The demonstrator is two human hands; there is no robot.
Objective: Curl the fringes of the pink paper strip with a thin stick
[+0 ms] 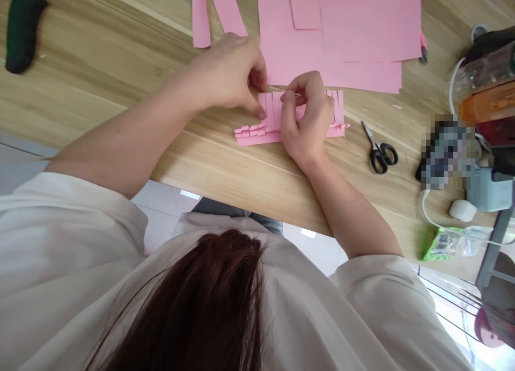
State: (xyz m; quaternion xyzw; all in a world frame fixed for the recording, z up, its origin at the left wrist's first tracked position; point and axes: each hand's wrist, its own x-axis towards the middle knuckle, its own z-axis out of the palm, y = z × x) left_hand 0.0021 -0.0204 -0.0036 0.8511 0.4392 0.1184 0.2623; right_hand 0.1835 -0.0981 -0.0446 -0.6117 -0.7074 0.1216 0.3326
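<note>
Reddish-brown hair (227, 301) hangs nearest; left fingers (253, 103) part beside fringed pink paper (277, 109); whether right fingers (288, 116) grip it, unclear; tugging could tear it.

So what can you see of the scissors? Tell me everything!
The scissors have two black, plastic-looking loops and silvery, metal-looking blades that seem closed. They lie on the wood-look table, to the right of the right hand, tips pointing up and leftward in the picture. No hand touches them.
</note>
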